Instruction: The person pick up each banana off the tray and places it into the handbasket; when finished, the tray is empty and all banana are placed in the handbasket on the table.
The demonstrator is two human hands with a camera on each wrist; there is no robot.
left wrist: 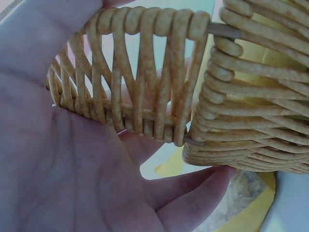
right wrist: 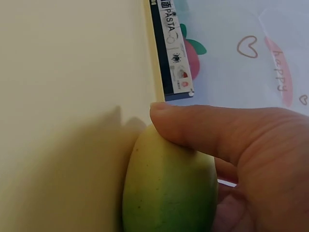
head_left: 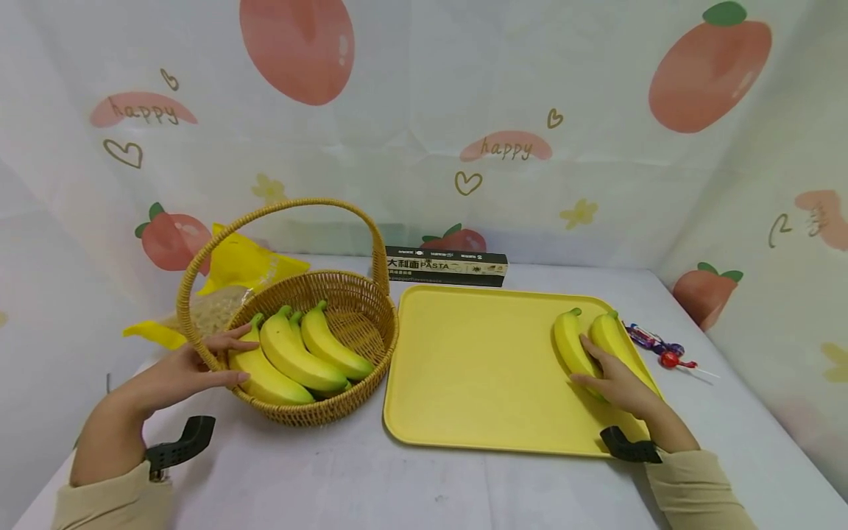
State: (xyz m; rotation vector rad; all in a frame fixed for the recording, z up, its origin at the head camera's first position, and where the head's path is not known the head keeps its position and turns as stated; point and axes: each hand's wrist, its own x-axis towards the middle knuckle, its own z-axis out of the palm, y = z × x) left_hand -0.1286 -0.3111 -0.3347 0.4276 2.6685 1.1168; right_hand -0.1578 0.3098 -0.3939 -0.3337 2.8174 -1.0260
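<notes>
My left hand (head_left: 188, 368) is at the left side of a wicker basket (head_left: 391, 346), thumb and fingers around the foot of its handle (left wrist: 140, 72). Several yellow bananas with green tips, one a front banana (head_left: 291, 353), lie inside the basket. On the right part of a yellow tray (head_left: 464, 368), my right hand (head_left: 616, 379) grips a banana (head_left: 571, 342), its green end close to the camera in the right wrist view. The thumb (right wrist: 193, 128) lies across that banana. Another banana (head_left: 609, 335) rests beside it along the tray's right edge.
A black pasta box (head_left: 444, 269) stands behind the tray. Behind the basket lies a yellow bag (head_left: 248, 265) with a see-through part. Right of the tray are purple-wrapped candies (head_left: 645, 338) and a red lollipop (head_left: 670, 360). A printed cloth (head_left: 424, 110) hangs at the back.
</notes>
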